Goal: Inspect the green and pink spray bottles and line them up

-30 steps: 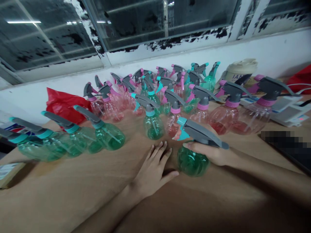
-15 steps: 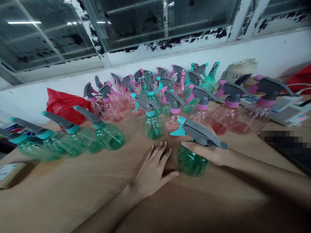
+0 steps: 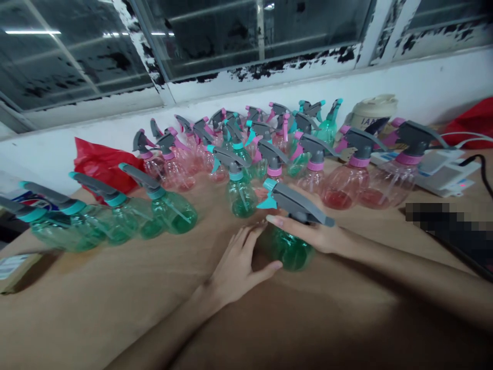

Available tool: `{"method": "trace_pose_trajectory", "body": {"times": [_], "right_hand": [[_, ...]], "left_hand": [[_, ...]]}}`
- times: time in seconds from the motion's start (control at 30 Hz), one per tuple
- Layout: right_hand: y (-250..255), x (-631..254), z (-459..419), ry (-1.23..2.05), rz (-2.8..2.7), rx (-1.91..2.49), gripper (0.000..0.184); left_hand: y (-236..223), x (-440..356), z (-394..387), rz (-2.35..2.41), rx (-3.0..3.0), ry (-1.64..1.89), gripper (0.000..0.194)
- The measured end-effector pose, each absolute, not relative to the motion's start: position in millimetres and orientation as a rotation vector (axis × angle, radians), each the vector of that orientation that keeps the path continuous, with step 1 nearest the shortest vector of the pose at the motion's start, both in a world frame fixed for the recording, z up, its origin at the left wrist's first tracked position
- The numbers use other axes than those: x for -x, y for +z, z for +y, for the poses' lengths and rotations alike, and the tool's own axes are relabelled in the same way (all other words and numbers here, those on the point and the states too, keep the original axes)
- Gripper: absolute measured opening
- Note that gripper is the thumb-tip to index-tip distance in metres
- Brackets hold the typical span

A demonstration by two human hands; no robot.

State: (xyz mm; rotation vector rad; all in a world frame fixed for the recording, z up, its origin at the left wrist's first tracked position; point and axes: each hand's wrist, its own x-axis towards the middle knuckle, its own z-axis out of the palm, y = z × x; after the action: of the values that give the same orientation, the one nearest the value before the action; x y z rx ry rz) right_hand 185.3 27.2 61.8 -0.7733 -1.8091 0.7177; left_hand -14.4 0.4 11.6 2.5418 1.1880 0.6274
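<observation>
My right hand (image 3: 321, 231) is wrapped round the neck of a green spray bottle (image 3: 290, 249) with a grey and teal trigger head. The bottle is upright, and its neck is partly hidden by my fingers. At its left side is my left hand (image 3: 242, 264), open, thumb apart from the fingers, the fingertips close to the green body; whether they touch it I cannot tell. Just beyond stands another green spray bottle (image 3: 241, 198) with a teal collar. Right behind my right hand is a pink spray bottle (image 3: 341, 190) with a pink collar.
Several green spray bottles (image 3: 175, 213) line the left side. Pink and green ones crowd the back, before a white wall (image 3: 419, 82). Also there are a red bag (image 3: 106, 167), a beige tub (image 3: 373, 110), a white device (image 3: 442, 174), a pixelated dark object (image 3: 454, 231) and a small box (image 3: 19, 270).
My right hand has brought the green spray bottle leftward, nearer my left hand. The left hand has lifted from lying flat, its fingers now curved toward the bottle.
</observation>
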Motion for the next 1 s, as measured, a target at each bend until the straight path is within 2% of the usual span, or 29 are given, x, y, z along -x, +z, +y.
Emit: {"method": "trace_pose_trajectory", "body": {"times": [0.3, 0.53, 0.73, 0.93, 1.0], "right_hand": [[65.5, -134.4, 28.8, 0.580, -1.750, 0.684, 0.013], [67.5, -89.3, 19.7, 0.495, -1.787, 0.568, 0.016], [67.4, -81.8, 9.4, 0.512, -1.943, 0.565, 0.034], [76.9, -111.3, 7.3, 0.430, -2.147, 0.714, 0.066], [87.7, -123.7, 13.0, 0.343, -2.176, 0.751, 0.057]], "left_hand": [[42.2, 48.7, -10.8, 1.345, -2.513, 0.755, 0.068], [42.5, 64.4, -37.3, 1.481, -2.529, 0.934, 0.066], [48.7, 81.6, -49.7, 1.435, -2.514, 0.935, 0.044], [51.7, 98.8, -36.8, 1.507, -2.428, 0.933, 0.049], [51.9, 104.6, -28.4, 1.554, -2.466, 0.920, 0.046]]}}
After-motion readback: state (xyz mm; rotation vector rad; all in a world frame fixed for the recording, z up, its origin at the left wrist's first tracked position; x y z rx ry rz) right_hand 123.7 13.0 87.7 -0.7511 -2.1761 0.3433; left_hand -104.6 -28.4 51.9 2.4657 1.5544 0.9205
